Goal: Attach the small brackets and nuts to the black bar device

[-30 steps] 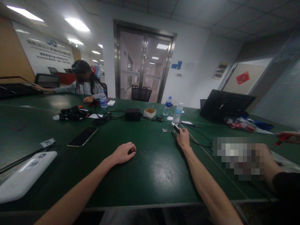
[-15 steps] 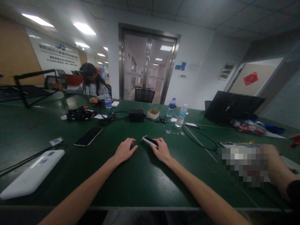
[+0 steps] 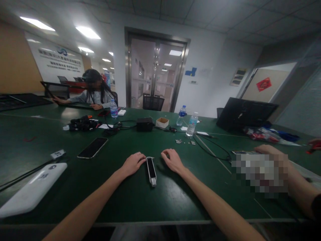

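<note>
A slim black device with a white rim (image 3: pixel 151 170) lies flat on the green table (image 3: pixel 175 197), right in front of me, one end pointing at me. My left hand (image 3: pixel 132 164) rests palm down just left of it, fingers loosely bent, the fingertips at the device's far end. My right hand (image 3: pixel 173 160) rests on the table a little to the right of the device, loosely curled, with a gap between them. Neither hand holds anything.
A dark phone (image 3: pixel 92 147) and a white flat case (image 3: pixel 32 189) lie to the left. Water bottles (image 3: pixel 192 124), a black box (image 3: pixel 144 124), a small carton (image 3: pixel 162 122) and cables (image 3: pixel 213 150) sit farther back. A laptop (image 3: pixel 244 113) and another person's arm (image 3: pixel 298 187) are at the right; a person (image 3: pixel 94 90) sits at the far left.
My right hand brought the slim device from far out on the right back to the middle, set it down between my hands and let go. My left hand stayed in place.
</note>
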Tool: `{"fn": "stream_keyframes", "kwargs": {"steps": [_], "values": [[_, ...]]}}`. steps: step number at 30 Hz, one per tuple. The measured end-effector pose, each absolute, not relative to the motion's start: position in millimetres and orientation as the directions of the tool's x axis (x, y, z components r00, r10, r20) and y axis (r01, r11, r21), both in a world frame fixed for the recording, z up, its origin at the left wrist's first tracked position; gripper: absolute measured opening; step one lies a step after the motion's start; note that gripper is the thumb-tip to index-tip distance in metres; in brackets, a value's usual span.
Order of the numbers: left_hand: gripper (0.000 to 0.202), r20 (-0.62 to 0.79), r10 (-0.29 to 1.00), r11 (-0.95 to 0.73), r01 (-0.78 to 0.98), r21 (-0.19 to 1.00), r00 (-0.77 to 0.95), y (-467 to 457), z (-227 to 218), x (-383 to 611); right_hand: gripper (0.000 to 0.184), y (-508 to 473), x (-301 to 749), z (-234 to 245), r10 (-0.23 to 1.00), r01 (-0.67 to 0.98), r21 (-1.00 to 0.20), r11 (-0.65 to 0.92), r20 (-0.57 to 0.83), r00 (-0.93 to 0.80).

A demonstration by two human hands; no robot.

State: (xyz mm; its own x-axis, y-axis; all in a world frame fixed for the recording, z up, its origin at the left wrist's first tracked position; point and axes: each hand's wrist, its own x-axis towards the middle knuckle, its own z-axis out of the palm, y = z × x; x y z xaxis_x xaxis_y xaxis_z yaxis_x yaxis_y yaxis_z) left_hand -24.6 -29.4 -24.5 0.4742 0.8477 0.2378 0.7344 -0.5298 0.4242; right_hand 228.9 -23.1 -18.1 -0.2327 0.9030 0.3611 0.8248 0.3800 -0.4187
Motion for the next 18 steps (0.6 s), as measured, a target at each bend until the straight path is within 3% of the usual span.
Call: {"fn": "stream_keyframes", "kwargs": {"steps": [6,9,12,18], "values": [[0.030,0.197,0.832,-0.550,0.725,0.416,0.519,-36.8,-15.3,-20.9,0.068,51.0,317.0,-37.8,0.912,0.945,-0.320,-0.071,0.362,0.191],[0.031,0.177,0.842,-0.533,0.735,0.419,0.509,-40.0,-10.3,-18.2,0.078,87.3,353.0,-45.1,0.912,0.932,-0.300,-0.204,0.287,0.292],[0.030,0.167,0.844,-0.528,0.734,0.428,0.510,-41.2,-7.9,-15.2,0.083,120.3,372.9,-49.9,0.917,0.912,-0.315,-0.264,0.210,0.338],[0.028,0.172,0.823,-0.564,0.742,0.363,0.541,-40.3,-6.9,-6.4,0.082,167.3,384.2,-52.5,0.963,0.928,-0.331,-0.171,0.141,0.228]]}}
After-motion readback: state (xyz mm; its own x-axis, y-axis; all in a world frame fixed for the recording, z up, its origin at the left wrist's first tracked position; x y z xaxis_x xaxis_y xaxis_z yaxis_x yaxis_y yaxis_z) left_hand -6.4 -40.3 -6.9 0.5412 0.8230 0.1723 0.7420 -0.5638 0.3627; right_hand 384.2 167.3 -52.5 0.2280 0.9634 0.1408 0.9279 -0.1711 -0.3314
